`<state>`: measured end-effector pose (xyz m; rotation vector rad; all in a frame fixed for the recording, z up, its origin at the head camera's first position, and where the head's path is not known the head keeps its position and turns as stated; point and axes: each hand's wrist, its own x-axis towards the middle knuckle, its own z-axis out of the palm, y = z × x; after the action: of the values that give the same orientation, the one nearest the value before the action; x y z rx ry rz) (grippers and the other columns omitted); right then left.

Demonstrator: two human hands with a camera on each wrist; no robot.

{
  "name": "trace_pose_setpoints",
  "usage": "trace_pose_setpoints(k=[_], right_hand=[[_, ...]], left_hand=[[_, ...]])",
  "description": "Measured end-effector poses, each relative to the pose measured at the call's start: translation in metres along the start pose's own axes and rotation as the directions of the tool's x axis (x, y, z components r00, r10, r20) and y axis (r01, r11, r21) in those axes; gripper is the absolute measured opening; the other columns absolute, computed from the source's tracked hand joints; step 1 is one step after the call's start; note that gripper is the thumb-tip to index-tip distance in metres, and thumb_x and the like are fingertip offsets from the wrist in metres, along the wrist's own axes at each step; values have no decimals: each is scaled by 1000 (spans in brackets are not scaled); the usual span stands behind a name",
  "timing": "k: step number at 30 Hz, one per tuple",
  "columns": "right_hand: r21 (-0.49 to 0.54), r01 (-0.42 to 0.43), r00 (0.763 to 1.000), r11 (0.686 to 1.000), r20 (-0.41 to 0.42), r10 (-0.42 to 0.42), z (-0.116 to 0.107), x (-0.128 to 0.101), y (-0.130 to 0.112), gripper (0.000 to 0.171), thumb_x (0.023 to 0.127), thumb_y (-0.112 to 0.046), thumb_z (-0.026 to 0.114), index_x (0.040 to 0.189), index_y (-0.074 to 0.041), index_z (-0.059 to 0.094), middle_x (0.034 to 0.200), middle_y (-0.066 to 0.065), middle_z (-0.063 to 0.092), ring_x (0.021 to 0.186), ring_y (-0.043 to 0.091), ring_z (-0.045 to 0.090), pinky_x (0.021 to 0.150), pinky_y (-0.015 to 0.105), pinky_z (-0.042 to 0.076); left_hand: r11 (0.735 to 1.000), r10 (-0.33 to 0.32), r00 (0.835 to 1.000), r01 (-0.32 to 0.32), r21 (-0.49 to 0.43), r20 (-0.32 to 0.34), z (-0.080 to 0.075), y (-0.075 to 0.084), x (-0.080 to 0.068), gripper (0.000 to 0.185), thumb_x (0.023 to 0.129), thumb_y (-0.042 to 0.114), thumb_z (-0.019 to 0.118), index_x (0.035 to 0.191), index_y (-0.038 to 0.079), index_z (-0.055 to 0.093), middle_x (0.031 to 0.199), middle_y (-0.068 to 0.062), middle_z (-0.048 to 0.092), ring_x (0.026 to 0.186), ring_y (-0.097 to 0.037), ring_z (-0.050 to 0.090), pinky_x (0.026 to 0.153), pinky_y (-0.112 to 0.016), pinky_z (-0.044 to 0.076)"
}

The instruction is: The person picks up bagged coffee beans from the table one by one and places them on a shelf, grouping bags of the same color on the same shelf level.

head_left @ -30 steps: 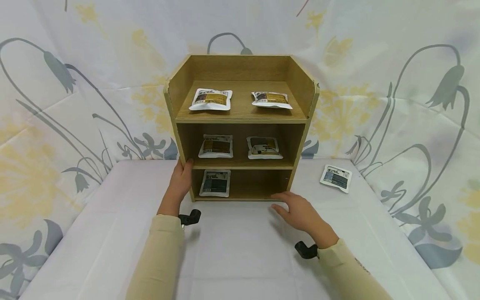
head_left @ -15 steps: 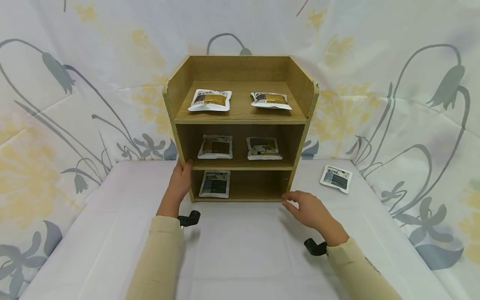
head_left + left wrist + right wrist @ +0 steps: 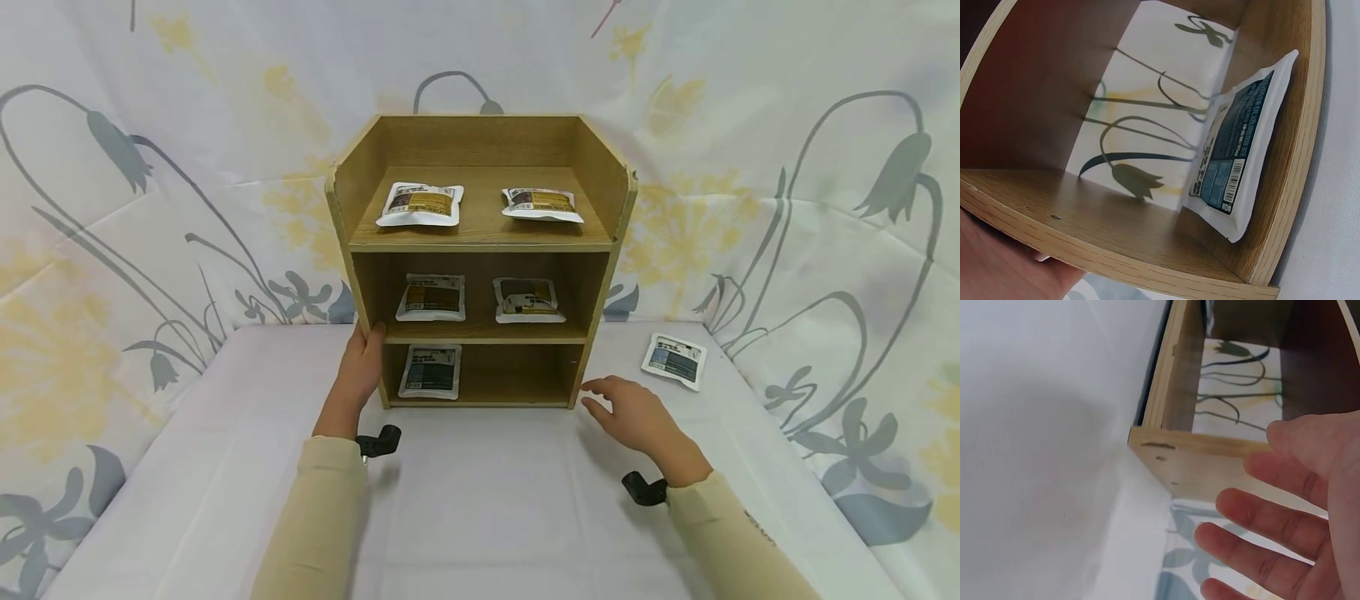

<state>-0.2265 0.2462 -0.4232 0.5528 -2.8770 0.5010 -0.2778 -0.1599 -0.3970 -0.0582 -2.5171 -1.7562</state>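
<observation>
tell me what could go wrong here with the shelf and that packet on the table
1. The left hand rests on only one side panel of the wooden shelf; the right hand is open near the lower right corner. A one-sided push might skew the shelf.
2. Loose packets lie flat on the top tier, so a jolt could slide them off.
3. The packet on the table lies near the table's right edge; a sweeping reach might knock it off.

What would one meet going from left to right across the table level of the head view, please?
Left hand on the shelf's left side → blue pouch in the bottom compartment → right hand by the shelf's right corner → loose pouch on the table.
</observation>
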Motion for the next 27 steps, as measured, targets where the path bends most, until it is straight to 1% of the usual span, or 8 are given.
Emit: trace_pose_setpoints(k=[5, 8, 15, 22, 27], right_hand=[[-25, -15, 1000, 1000, 5, 15, -3, 3, 7, 29, 95, -25, 60, 117, -9, 68, 116, 13, 67, 100, 33, 66, 80, 50, 53], [-33, -25, 1000, 999, 3, 25, -4, 5, 12, 29, 95, -25, 60, 117, -8, 68, 118, 15, 66, 104, 36, 64, 83, 52, 52], [-56, -29, 1000, 998, -4, 29, -5, 8, 22, 30, 95, -26, 59, 117, -7, 67, 120, 17, 65, 105, 38, 64, 85, 54, 52], [-57, -43, 999, 997, 3, 43, -3, 12, 36, 30, 95, -24, 59, 118, -6, 66, 122, 19, 63, 106, 39, 63, 84, 54, 51], [-51, -52, 999, 997, 7, 52, -1, 14, 45, 31, 95, -24, 58, 118, -6, 66, 123, 21, 61, 110, 41, 60, 87, 55, 50]], left_hand=[[1000, 2, 1000, -2, -2, -6, 1, -1, 1, 65, 101, 54, 23, 157, 25, 7, 159, -14, 24, 143, -40, 29, 112, -61, 28], [1000, 5, 1000, -6, -4, -6, 2, 0, 0, 64, 102, 53, 23, 157, 25, 8, 158, -15, 25, 142, -40, 30, 111, -62, 28], [1000, 17, 1000, -17, -1, -10, 0, 1, 0, 64, 102, 53, 23, 157, 25, 8, 158, -14, 25, 143, -39, 29, 112, -61, 27], [1000, -7, 1000, 7, 4, -5, 0, -2, 0, 66, 101, 56, 23, 157, 26, 7, 159, -14, 24, 143, -39, 28, 113, -60, 27], [1000, -13, 1000, 13, 1, -5, 1, -3, 2, 65, 101, 57, 24, 157, 28, 7, 159, -14, 24, 143, -40, 30, 112, -61, 28]])
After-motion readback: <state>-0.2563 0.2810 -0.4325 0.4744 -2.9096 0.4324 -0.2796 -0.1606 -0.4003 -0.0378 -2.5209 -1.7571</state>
